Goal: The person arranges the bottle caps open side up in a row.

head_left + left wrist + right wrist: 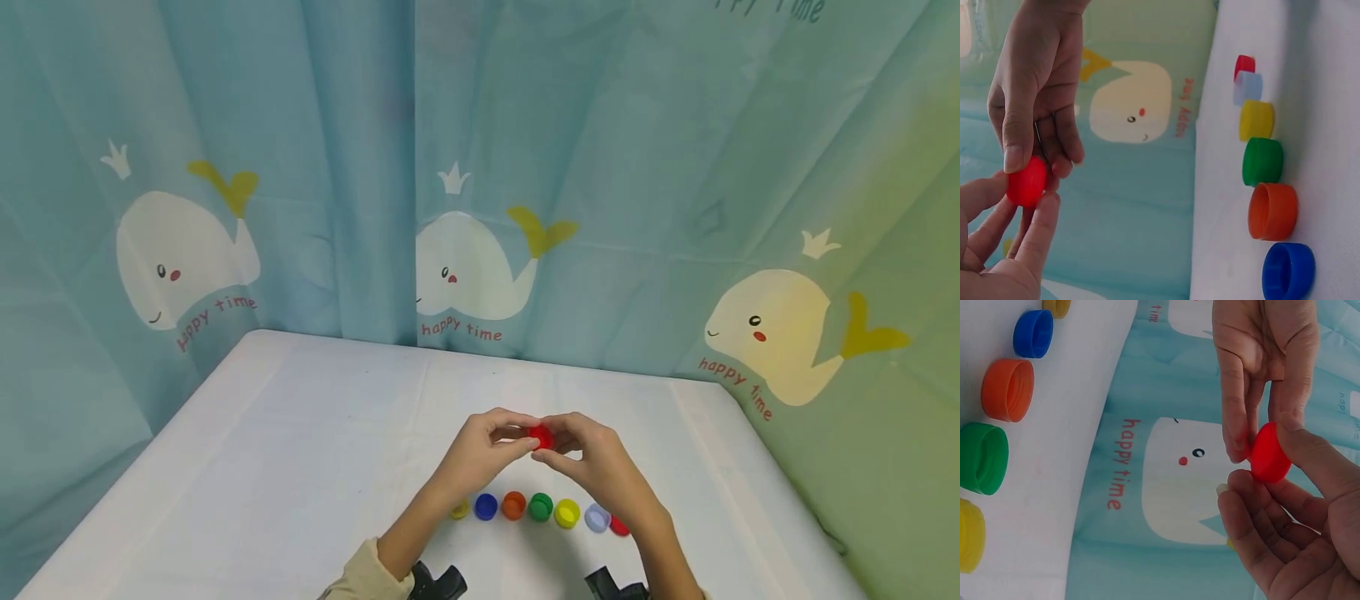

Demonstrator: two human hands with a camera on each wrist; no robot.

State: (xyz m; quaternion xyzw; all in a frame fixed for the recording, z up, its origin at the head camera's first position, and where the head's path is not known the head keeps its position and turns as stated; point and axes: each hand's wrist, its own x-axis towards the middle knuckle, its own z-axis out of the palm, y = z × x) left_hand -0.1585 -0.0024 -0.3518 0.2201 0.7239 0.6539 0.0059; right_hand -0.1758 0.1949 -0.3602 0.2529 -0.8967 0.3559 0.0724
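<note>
A red bottle cap (541, 437) is held up above the table between both hands. My left hand (480, 452) pinches its left side with thumb and fingertips. From the other side my right hand (600, 454) pinches the same cap by its edge. The left wrist view shows the red cap (1027, 182) with fingers of both hands around its rim. Below the hands, a row of caps lies on the table: dark yellow (459, 509), blue (486, 507), orange (513, 506), green (540, 507), yellow (567, 513), pale lilac (597, 518) and another red cap (620, 526), partly hidden by the right forearm.
A white cloth covers the table (315, 450). Behind it hangs a blue-green curtain (645, 167) printed with whales, which continues along the right side. Black wrist mounts (438, 581) show at the bottom edge of the head view.
</note>
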